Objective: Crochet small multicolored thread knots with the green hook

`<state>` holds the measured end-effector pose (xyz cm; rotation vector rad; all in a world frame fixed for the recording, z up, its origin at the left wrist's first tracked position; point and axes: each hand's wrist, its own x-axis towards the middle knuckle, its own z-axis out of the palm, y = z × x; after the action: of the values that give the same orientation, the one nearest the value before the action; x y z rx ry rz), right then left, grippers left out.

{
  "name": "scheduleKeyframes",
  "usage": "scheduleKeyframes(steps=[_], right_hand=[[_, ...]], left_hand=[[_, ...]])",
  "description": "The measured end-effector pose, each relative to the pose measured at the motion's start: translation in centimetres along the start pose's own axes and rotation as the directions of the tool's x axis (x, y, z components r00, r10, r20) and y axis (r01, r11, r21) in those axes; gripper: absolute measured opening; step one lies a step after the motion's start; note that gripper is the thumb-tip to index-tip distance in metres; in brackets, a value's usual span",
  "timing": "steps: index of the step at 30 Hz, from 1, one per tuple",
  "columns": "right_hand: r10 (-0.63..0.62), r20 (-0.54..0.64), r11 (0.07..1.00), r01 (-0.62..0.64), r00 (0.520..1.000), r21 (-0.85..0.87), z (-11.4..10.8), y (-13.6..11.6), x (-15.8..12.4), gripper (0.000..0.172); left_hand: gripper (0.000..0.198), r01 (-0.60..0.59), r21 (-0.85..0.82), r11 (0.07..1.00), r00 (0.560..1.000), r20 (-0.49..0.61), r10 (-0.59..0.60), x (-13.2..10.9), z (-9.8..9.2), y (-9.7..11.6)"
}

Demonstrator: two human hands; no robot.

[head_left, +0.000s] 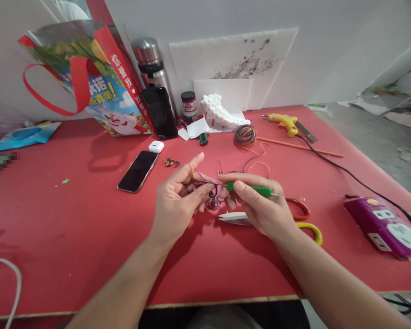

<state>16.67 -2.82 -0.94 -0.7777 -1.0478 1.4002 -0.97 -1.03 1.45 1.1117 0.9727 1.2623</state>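
Observation:
Above the red table, my left hand (174,203) pinches a small multicoloured crochet piece (211,201), and orange yarn loops over its raised index finger. My right hand (260,201) grips a crochet hook (250,188) by its green handle. The hook's thin metal shaft points left and meets the piece at my left fingertips; its very tip is hard to make out. Loose yarn trails behind my hands toward a multicoloured yarn ball (245,134). Beneath my right hand lies a pair of scissors (236,218) with one red and one yellow handle loop, partly hidden by that hand.
A phone (138,171), a white earbud case (156,146) and a small crocheted bit (171,162) lie at left. Behind stand a shopping bag (113,109), a thermos (155,68) and a jar (189,106). Rightward are a yellow glue gun (283,122), its cable and a purple package (385,226).

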Motion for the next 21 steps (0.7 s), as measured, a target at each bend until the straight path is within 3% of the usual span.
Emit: scheduleKeyframes(steps=[4,8,15,21], right_hand=[[-0.172,0.016,0.935,0.169,0.985,-0.311,-0.1,-0.4,-0.4,0.018],[-0.291,0.072,0.828,0.289,0.954,-0.48,0.3,-0.6,-0.5,0.024],[-0.422,0.158,0.689,0.429,0.893,-0.584,1.5,0.7,-0.9,0.036],[-0.468,0.144,0.675,0.458,0.872,-0.578,1.4,1.0,-1.2,0.039]], left_hand=[[0.054,-0.034,0.029,0.999,0.999,-0.02,0.034,-0.1,0.1,0.0],[0.058,-0.083,0.073,0.994,0.994,-0.059,0.087,-0.4,0.2,-0.1],[0.057,-0.046,0.079,0.996,0.99,-0.131,0.056,-1.1,0.8,-0.7],[0.055,-0.043,-0.097,0.994,0.999,-0.006,0.042,-0.6,0.7,-1.0]])
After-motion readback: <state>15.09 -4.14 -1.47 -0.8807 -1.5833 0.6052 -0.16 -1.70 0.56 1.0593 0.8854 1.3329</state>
